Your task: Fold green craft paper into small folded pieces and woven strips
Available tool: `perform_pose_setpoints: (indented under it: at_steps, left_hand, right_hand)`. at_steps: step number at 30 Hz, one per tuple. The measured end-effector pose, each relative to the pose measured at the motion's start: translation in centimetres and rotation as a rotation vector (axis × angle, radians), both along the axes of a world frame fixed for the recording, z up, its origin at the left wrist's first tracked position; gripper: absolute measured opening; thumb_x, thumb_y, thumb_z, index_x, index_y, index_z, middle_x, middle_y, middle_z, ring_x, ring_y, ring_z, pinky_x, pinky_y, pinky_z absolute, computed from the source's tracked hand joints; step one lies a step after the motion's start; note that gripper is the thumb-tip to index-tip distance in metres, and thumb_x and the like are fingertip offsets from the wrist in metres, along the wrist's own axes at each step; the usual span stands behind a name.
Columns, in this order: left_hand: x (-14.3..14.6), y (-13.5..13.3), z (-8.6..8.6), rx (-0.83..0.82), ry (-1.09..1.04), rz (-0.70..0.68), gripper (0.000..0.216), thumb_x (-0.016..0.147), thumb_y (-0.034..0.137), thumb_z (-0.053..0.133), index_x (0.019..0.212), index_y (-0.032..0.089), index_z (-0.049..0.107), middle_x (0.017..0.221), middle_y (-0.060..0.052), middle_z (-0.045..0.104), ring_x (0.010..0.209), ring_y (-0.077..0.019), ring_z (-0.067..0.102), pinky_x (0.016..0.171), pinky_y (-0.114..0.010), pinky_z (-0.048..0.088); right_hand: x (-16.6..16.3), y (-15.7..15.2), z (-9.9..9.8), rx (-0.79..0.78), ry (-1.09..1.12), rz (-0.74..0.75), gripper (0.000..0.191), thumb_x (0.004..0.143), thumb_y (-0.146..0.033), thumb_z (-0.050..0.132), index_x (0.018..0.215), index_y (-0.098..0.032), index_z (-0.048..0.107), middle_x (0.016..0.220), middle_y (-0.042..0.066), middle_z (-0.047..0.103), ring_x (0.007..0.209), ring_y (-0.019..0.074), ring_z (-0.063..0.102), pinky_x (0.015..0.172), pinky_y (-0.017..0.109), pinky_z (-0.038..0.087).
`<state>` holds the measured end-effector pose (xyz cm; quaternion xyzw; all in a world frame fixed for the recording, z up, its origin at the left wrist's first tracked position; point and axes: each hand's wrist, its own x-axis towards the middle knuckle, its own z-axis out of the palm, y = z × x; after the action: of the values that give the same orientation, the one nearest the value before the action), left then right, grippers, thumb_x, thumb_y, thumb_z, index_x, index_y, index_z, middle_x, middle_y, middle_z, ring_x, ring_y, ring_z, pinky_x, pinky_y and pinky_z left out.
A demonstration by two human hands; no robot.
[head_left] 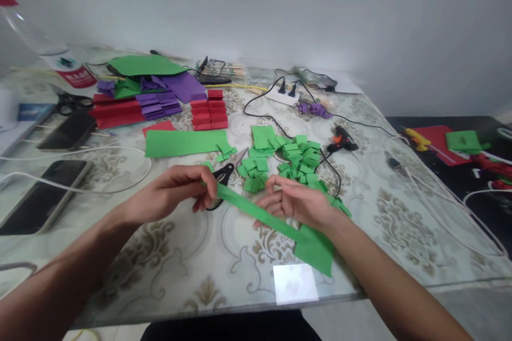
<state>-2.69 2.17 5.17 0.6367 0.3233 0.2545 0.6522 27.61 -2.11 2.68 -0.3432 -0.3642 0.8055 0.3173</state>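
My left hand (182, 189) is closed, pinching one end of a narrow green paper strip (256, 210) between thumb and fingers. The strip slants down to the right, past my right hand (296, 202), whose fingers are loosely curved and apart. Whether those fingers touch the strip I cannot tell. Under my right wrist lies a wider green paper piece (318, 250), partly hidden. Black-handled scissors (226, 170) rest just beyond my left fingers, their handles partly covered. Small folded green paper pieces (300, 157) are heaped beyond my right hand.
A wide green paper band (186, 143) lies left of the heap. Behind are red folded strips (208, 112) and purple paper (160, 104). A black glue gun (342, 140) and a power strip (282, 96) trail cords. Left stand a bottle (74, 69) and a phone (48, 194).
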Motion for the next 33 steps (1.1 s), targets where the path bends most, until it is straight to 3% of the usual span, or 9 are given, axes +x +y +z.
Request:
perform_pose_setpoints:
  at_steps: [3,7,11,14,18,21,25,29,33]
  left_hand:
    - [0.5,-0.5,-0.3,0.047,0.057,-0.141,0.028,0.104,0.032,0.060,0.086,0.015,0.073,0.076,-0.004,0.066,0.068,-0.0144,0.060,0.066,-0.026,0.051]
    - [1.0,-0.6,-1.1,0.084,0.084,-0.239,0.034,0.109,0.035,0.052,0.091,0.014,0.072,0.079,-0.006,0.065,0.072,-0.0149,0.059,0.069,-0.025,0.051]
    - [0.6,-0.6,-1.6,0.100,0.091,-0.256,0.031,0.108,0.034,0.054,0.093,0.014,0.072,0.080,-0.005,0.065,0.073,-0.0149,0.060,0.069,-0.024,0.051]
    - [0.3,-0.9,-1.5,0.106,0.105,-0.199,0.020,0.104,0.032,0.063,0.116,0.018,0.071,0.094,-0.007,0.070,0.084,-0.0177,0.065,0.076,-0.026,0.054]
    - [0.9,-1.5,-1.5,0.142,0.093,-0.096,0.046,0.103,0.040,0.065,0.145,0.023,0.055,0.090,-0.003,0.068,0.083,-0.0184,0.066,0.076,-0.029,0.055]
    - [1.8,-2.0,-2.1,0.169,0.141,0.036,0.033,0.105,0.045,0.059,0.125,0.019,0.064,0.083,-0.001,0.066,0.074,-0.0151,0.063,0.067,-0.025,0.051]
    - [2.4,-2.4,-2.6,0.126,0.170,0.089,0.030,0.105,0.046,0.059,0.113,0.017,0.066,0.076,0.001,0.064,0.067,-0.0133,0.061,0.063,-0.024,0.050]
    - [2.5,-2.5,-2.4,0.067,0.132,0.109,0.027,0.105,0.043,0.060,0.112,0.017,0.065,0.076,0.001,0.064,0.066,-0.0129,0.060,0.063,-0.025,0.050]
    - [2.5,-2.4,-2.3,0.053,0.093,0.090,0.024,0.105,0.039,0.061,0.111,0.017,0.065,0.077,0.001,0.065,0.066,-0.0125,0.061,0.063,-0.024,0.051]
  right_hand:
    - [-1.3,-0.9,-0.4,-0.026,0.016,0.227,0.044,0.095,-0.058,0.067,0.114,-0.019,0.062,0.104,0.013,0.082,0.076,0.0219,0.081,0.075,0.035,0.061]
    - [-2.4,-1.6,-0.6,-0.008,0.035,0.347,0.041,0.100,-0.052,0.065,0.119,-0.016,0.067,0.101,0.011,0.082,0.061,0.0140,0.075,0.063,0.025,0.057]
    - [-2.3,-1.5,-1.0,0.038,-0.038,0.338,0.041,0.098,-0.048,0.069,0.116,-0.011,0.070,0.103,0.014,0.081,0.056,0.0094,0.069,0.051,0.020,0.052]
    - [-2.1,-1.5,-1.2,0.075,-0.110,0.299,0.036,0.098,-0.045,0.071,0.113,-0.012,0.071,0.100,0.011,0.080,0.053,0.0072,0.064,0.048,0.019,0.048]
    - [-2.3,-1.7,-1.1,0.173,-0.281,0.234,0.031,0.100,-0.041,0.068,0.115,-0.014,0.071,0.090,0.005,0.077,0.049,0.0048,0.053,0.045,0.018,0.040]
    - [-2.7,-2.0,-0.8,0.276,-0.454,0.209,0.027,0.101,-0.037,0.065,0.117,-0.015,0.072,0.080,0.000,0.070,0.048,0.0053,0.044,0.044,0.019,0.033]
    - [-3.3,-2.3,-0.6,0.385,-0.553,0.178,0.023,0.101,-0.035,0.064,0.102,-0.015,0.075,0.077,0.000,0.066,0.057,0.0087,0.047,0.050,0.022,0.037]
    - [-3.3,-2.5,-0.5,0.374,-0.508,0.150,0.029,0.097,-0.040,0.071,0.114,-0.017,0.071,0.090,0.002,0.070,0.069,0.0120,0.057,0.059,0.024,0.046]
    - [-3.0,-2.4,-0.7,0.257,-0.388,0.188,0.044,0.094,-0.055,0.073,0.114,-0.015,0.069,0.084,0.001,0.068,0.056,0.0094,0.058,0.051,0.022,0.047]
